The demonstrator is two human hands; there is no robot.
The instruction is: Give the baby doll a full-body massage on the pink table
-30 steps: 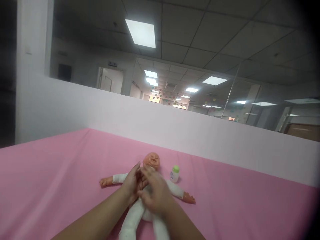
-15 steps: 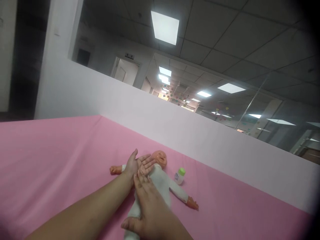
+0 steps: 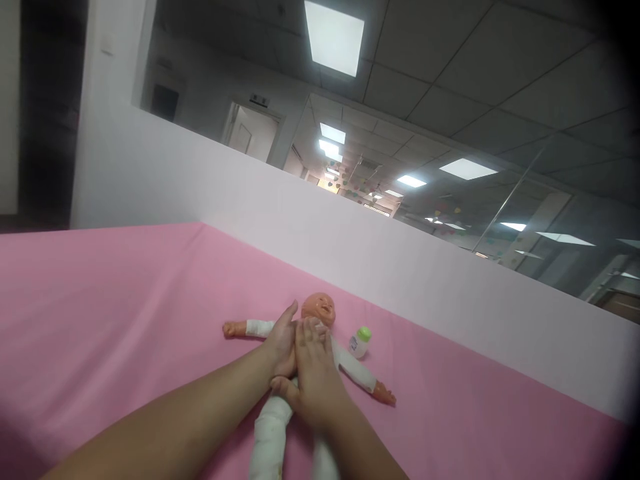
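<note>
Hands [image 3: 315, 370] pressed together block much of the doll [image 3: 319, 307]; its legs [image 3: 271, 433] are cut off below.

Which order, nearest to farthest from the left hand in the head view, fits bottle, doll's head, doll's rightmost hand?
1. Doll's head: just beyond the left hand.
2. Bottle: right, beside the doll's arm.
3. Doll's rightmost hand: farthest right, at that arm's end.

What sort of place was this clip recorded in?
Probably an indoor training or care room, though nothing readable confirms it. A baby doll lies on a pink cover with a small green-capped bottle beside it, and office-style ceiling lights show above.
</note>
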